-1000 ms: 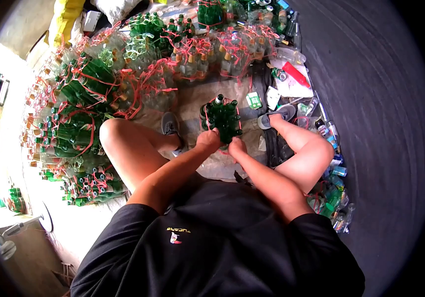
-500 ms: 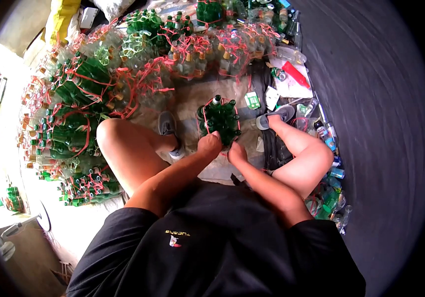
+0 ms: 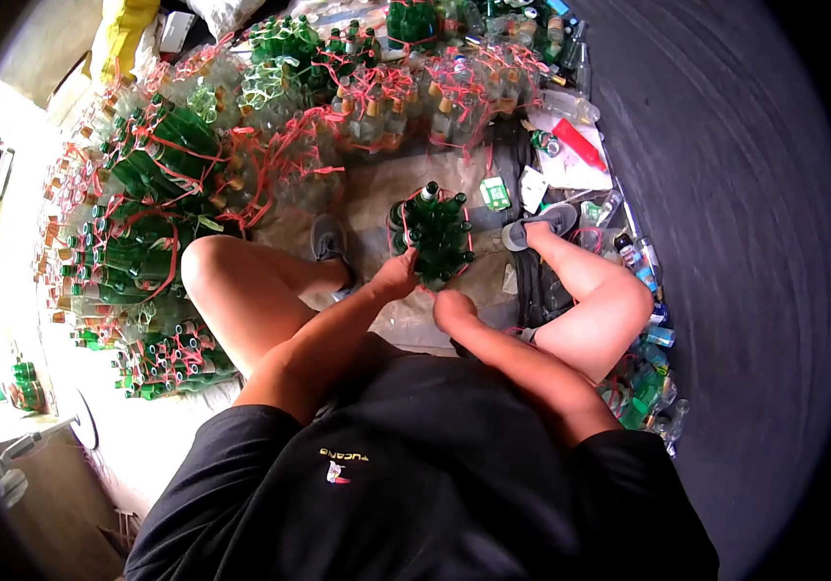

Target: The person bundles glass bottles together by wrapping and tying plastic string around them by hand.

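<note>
Right hand (image 3: pixel 455 311) is drawing back, left hand (image 3: pixel 396 275) edging left; can't tell what fingers are gripping. Green bottle bundle (image 3: pixel 442 246) is likely feeling heavy, brittle; hold low.

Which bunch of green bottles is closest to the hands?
The green bunch between the two shoes. The left hand and right hand are both at its near edge; the other green bunches are farther off, to the left or beyond.

Arms (image 3: pixel 314 349) extend forward, the left hand (image 3: pixel 396 274) slightly ahead of the curled right hand (image 3: pixel 454 312).
</note>
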A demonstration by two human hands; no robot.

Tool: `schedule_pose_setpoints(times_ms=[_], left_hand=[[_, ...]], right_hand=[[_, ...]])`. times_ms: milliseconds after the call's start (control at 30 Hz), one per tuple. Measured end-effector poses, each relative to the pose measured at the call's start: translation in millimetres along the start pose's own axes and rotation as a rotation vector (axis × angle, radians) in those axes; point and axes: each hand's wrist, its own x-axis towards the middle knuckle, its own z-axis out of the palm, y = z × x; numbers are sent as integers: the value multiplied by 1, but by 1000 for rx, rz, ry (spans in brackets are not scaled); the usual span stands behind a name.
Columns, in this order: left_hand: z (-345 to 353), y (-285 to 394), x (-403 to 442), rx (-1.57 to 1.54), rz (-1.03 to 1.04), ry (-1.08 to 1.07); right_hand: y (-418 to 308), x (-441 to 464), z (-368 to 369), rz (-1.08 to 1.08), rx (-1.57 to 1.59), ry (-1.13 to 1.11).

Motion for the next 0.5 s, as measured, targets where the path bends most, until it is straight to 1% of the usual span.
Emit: schedule_pose_setpoints(times_ms=[33,100,133,167,200,233,267,300,333,367,400,433,500], left_hand=[[0,1,-1,-3,-3,6],[-3,1,-1,-131,86,12],[-3,-4,-1,-134,81,21],[-4,-9,1,-217,31,-55],[-4,-16,4,-301,-17,-127],[-1,-25,7,-305,-17,-109],[1,-35,10,-226,33,-109],[0,-42,11,-145,81,-111],[-9,-41,11,-148,77,-96],[-18,-39,12,-85,158,-161],[-26,-35,11,-22,240,-230],[-32,-29,8,-26,242,-221],[-40,-21,5,-12,112,-260]], right_hand=[[-5,2,1,-24,-83,-41],[-18,2,-5,-46,-115,-43],[-27,0,-9,-64,-139,-45],[-36,-3,-12,-72,-148,-45],[-45,-4,-15,-167,-250,-106],[-52,-2,-17,-264,-355,-166],[-59,1,-22,-324,-352,-143],[-64,7,-27,-335,-365,-142],[-67,15,-35,-362,-375,-149],[-70,23,-42,-386,-383,-155],[-72,31,-49,-422,-430,-219],[-74,37,-56,-454,-478,-282],[-79,43,-66,-531,-575,-377]])
